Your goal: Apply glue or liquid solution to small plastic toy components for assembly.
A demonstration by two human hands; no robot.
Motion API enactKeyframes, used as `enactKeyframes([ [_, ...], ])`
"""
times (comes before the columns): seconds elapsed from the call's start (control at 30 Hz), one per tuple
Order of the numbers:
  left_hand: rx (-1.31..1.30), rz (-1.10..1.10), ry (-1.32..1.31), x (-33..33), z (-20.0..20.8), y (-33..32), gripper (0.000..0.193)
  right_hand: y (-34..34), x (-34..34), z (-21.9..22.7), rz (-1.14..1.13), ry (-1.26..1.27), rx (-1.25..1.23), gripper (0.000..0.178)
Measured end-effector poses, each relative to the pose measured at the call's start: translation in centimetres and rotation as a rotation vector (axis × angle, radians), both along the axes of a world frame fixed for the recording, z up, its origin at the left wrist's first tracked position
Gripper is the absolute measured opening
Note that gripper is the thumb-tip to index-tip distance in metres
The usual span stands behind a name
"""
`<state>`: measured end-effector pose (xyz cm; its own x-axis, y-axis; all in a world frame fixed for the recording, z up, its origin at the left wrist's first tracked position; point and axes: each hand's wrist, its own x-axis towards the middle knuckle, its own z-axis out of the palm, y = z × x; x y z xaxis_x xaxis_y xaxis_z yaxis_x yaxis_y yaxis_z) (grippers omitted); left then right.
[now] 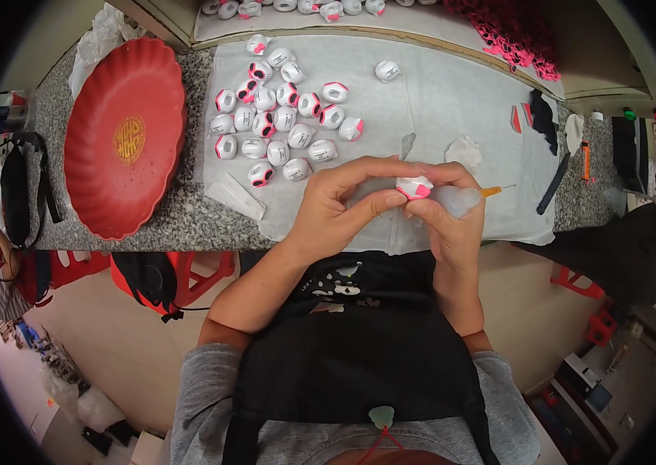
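Between both hands is a small white plastic piece with a pink patch [415, 187]. The thumb and fingers of my left hand [337, 203] pinch it from the left. My right hand [452, 232] meets it from the other side with its fingertips, while a soft translucent squeeze bottle [460, 202] with an orange nozzle and a thin needle is tucked in that palm. The needle points right, away from the piece. Left of my hands, several similar rounded white pieces [285, 118] lie grouped on a pale sheet [390, 116], some with pink-and-black parts on them.
A red scalloped tray [128, 198] stands at the left on the speckled counter [196, 182]. A shelf [382, 35] at the back carries more white pieces and a heap of small pink parts [510, 39]. Black scraps [543, 120] and an orange-handled tool [586, 161] lie right.
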<state>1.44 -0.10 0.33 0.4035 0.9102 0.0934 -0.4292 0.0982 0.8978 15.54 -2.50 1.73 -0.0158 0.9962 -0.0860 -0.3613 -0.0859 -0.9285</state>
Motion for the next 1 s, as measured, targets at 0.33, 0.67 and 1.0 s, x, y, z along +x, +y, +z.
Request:
enactKeyframes([
  [0.33, 0.288, 0.034, 0.110, -0.3, -0.4, 0.7, 0.026, 0.4, -0.5, -0.3, -0.040, 0.040, 0.042, 0.027],
  [0.67, 0.025, -0.076, -0.169, -0.1, -0.5, 0.1, 0.023, -0.4, 0.1, -0.1, 0.052, 0.084, 0.034, 0.025],
  [1.0, 0.691, 0.231, 0.818, -1.5, 1.4, 2.0, 0.020, 0.7, 0.1, -0.1, -0.090, -0.154, 0.016, 0.040],
])
